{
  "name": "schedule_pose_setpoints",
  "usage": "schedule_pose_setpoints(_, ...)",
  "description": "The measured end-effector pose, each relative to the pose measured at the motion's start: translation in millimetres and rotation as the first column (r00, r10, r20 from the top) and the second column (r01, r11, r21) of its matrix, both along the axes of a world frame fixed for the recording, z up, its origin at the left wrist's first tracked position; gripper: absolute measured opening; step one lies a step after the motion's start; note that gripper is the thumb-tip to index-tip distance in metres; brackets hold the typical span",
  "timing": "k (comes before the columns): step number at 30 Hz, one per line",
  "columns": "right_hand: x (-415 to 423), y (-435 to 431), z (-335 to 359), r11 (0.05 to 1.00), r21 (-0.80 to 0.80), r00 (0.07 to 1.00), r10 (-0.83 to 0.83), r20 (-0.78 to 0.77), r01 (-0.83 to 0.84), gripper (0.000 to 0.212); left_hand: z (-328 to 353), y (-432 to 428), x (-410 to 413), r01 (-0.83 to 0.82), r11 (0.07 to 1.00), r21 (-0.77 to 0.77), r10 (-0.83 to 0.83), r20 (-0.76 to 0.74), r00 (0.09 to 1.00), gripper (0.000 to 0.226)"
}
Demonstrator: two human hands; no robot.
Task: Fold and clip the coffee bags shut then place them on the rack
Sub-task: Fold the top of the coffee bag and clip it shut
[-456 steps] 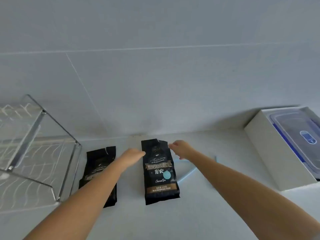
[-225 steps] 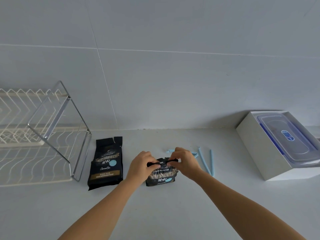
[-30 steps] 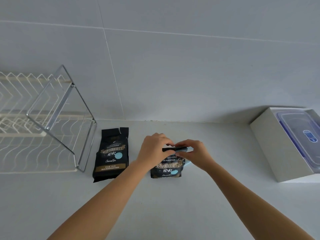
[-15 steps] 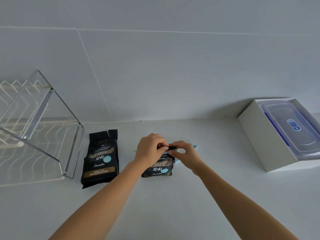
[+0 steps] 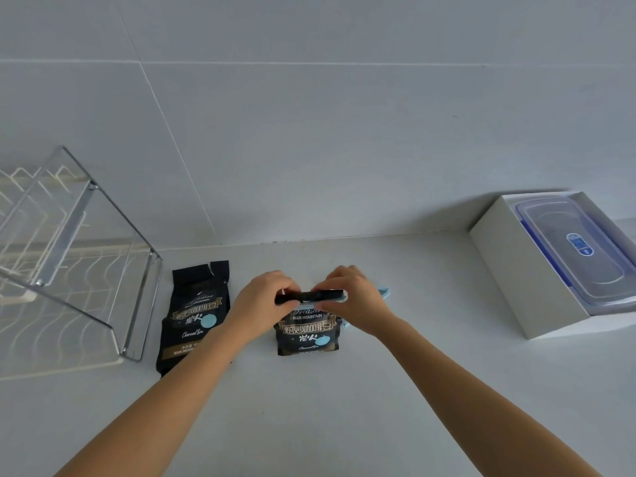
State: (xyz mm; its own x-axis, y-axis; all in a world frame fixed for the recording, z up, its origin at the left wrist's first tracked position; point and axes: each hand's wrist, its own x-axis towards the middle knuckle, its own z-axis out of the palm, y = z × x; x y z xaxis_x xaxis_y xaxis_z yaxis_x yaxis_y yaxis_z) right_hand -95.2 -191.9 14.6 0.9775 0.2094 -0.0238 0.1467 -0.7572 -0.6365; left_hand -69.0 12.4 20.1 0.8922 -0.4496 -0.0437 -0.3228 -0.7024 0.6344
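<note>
A black coffee bag [image 5: 307, 333] stands on the white counter at centre with its top rolled down. My left hand [image 5: 261, 302] grips the left end of the fold. My right hand [image 5: 354, 301] pinches the right end, where a light blue clip [image 5: 340, 297] lies along the fold. Another blue clip [image 5: 383, 291] pokes out behind my right hand. A second black coffee bag [image 5: 192, 313] lies flat to the left, its torn top unfolded. The wire rack [image 5: 79, 270] with a chrome frame stands at the far left.
A white box [image 5: 516, 270] holding a clear plastic container with blue clasps [image 5: 578, 253] sits at the right against the tiled wall. Bare counter stretches in front of the bags towards me.
Over the frames the centre bag's top was rolled down and a blue clip brought onto the fold. In the last half second my hands stay on the fold; the camera shifted slightly.
</note>
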Motion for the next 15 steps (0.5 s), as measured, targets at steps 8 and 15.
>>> schedule_pose_setpoints(8, 18, 36, 15, 0.974, -0.209, 0.991, 0.103, 0.086, -0.083, 0.009, -15, 7, -11, -0.088, 0.988, -0.126, 0.093, 0.037, 0.995, 0.018)
schedule_pose_setpoints(15, 18, 50, 21, 0.952, -0.256, 0.981, 0.186, 0.047, -0.168, 0.014, -31, 11, -27, -0.317, 0.862, -0.395, 0.238, -0.236, 0.942, 0.007)
